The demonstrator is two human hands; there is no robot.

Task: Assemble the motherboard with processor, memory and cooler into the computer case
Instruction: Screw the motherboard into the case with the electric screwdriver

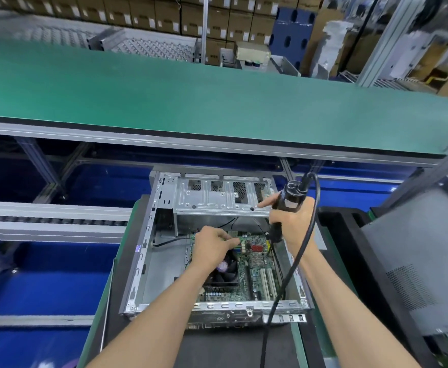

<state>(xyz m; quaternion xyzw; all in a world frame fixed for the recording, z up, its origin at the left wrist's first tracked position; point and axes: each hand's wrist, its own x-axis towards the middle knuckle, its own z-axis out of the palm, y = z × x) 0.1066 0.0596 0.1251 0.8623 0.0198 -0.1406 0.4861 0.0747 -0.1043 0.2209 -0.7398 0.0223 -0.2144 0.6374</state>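
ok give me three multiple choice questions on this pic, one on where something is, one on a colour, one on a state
1. Where is the motherboard?
A. inside the computer case
B. on the conveyor belt
C. on the floor

2. What colour is the conveyor belt?
A. red
B. green
C. white

3. What is the right hand doing?
A. hanging idle
B. lying flat on the case
C. gripping the electric screwdriver

Answers:
1 A, the board lies in the open case, with the left hand on it.
2 B, the long belt behind the case is green.
3 C, its fingers wrap the black tool body, and a cable runs from the tool's top.
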